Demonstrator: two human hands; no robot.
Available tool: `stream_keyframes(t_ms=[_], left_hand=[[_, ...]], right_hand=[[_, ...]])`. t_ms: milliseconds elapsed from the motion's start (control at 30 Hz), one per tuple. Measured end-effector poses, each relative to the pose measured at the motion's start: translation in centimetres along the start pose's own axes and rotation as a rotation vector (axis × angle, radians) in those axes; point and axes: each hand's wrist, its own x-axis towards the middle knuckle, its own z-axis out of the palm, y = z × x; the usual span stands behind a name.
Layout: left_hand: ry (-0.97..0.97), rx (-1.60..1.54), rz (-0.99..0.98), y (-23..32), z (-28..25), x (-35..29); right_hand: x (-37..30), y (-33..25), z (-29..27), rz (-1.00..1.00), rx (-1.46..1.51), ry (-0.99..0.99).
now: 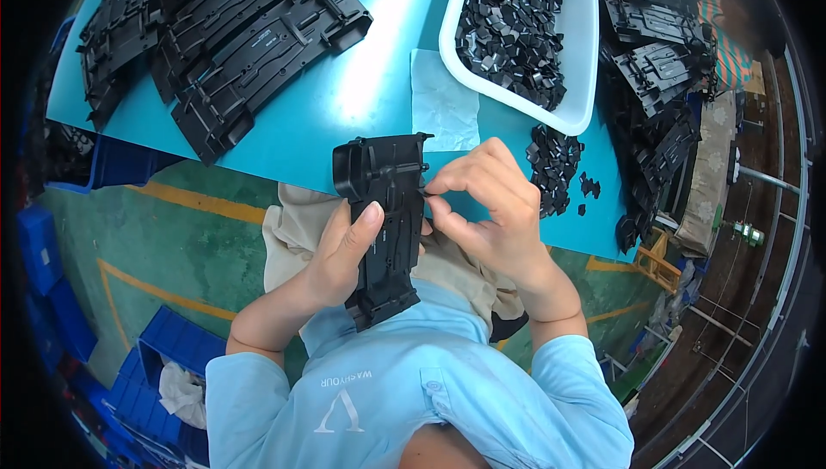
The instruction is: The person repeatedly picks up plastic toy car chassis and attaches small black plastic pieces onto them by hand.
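Black, ribbed moulded-plastic panel (397, 235), held near the glossy blue-green tabletop (379, 82), looks light, stiff, smooth, best taken by its long edges; my left hand (337, 254) clasps it, my right hand (497, 206) nearly pinches shut alongside, contents indiscernible.

1. The long black ribbed part (397, 232) is seen as satin-finished plastic.
2. By the smooth teal tabletop (361, 82), glossy glare is reflected.
3. The rectangular white tub (582, 47) is formed of smooth plastic.
4. The light-blue short-sleeved shirt (387, 383) is made of matt cloth.
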Motion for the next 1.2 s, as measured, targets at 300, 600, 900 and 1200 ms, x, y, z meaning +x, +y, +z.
stream_keyframes(t_ms=[300,600,900,1200], left_hand=[[-0.043,0.069,0.039,-0.3,-0.6,0.0],[-0.041,0.085,0.052,-0.1,-0.5,0.1],[-0.033,0.059,0.043,-0.1,-0.4,0.0],[-0.027,-0.087,-0.037,-0.4,-0.2,0.2]], right_hand=[[-0.1,-0.5,0.4,-0.052,-0.049,0.026],[-0.1,-0.3,0.7,-0.056,-0.026,0.021],[-0.2,-0.3,0.8,-0.05,-0.016,0.034],[-3.0,-0.9,-3.3,0.227,-0.065,0.08]])
